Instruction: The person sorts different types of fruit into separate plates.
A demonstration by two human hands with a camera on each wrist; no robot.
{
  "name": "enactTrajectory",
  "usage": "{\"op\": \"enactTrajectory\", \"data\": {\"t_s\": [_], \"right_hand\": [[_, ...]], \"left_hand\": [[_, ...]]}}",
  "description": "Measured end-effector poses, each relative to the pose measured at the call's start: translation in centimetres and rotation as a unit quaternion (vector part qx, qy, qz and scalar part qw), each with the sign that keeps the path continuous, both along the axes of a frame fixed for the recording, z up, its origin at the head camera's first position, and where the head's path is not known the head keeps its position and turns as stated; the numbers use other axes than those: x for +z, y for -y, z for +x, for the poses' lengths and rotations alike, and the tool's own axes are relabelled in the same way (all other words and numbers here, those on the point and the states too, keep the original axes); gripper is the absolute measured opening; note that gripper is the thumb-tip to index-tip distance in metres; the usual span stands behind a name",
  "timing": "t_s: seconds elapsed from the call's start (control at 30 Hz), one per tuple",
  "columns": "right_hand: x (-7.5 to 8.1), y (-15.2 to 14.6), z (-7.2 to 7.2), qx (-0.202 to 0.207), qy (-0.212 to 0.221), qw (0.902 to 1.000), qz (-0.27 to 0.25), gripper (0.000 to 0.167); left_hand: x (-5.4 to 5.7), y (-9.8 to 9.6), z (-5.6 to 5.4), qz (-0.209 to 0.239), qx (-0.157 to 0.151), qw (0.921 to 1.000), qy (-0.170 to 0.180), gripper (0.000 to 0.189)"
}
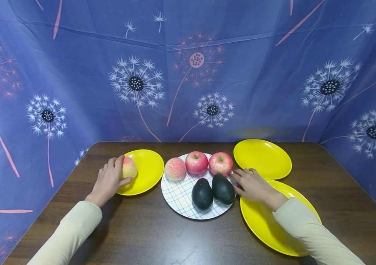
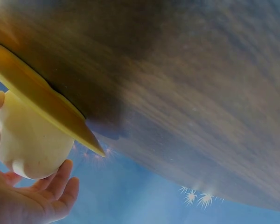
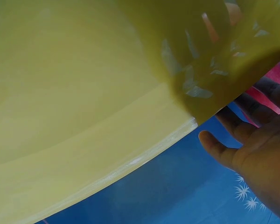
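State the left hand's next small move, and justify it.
Probably loosen the left hand and leave the peach on the left yellow plate: the hand grips the peach right at that plate, where no other fruit shows.

The head camera looks forward and down from above the near side of the table [image 1: 141, 237], as far as the blue cloth [image 1: 257, 73]. The left wrist camera looks from close by, upside down, at the left hand [image 1: 108, 178], the peach [image 1: 130, 167] and the left plate [image 1: 149, 169], which the head view shares. The right wrist camera, also turned over, is very near to a yellow plate [image 1: 264, 224]; the head view shares the right hand [image 1: 254, 186].
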State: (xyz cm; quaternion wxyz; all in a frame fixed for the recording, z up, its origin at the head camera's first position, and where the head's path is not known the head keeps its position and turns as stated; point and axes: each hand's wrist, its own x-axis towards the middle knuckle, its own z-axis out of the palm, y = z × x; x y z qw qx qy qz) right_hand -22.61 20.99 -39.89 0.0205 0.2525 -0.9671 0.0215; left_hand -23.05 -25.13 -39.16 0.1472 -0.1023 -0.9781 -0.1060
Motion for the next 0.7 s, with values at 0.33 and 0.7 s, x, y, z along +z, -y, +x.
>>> {"op": "enactTrajectory", "data": {"t_s": [0.33,0.7], "right_hand": [[-0.09,-0.04,-0.03,0.001,-0.002,1.0,-0.001,0.051],[0.09,-0.06,0.06,0.006,-0.011,0.9999,0.007,0.048]], "left_hand": [[-0.02,0.11,-0.22,0.013,-0.005,0.9997,0.019,0.082],[0.29,0.19,-0.22,0.0,-0.008,0.9996,0.026,0.084]]}}
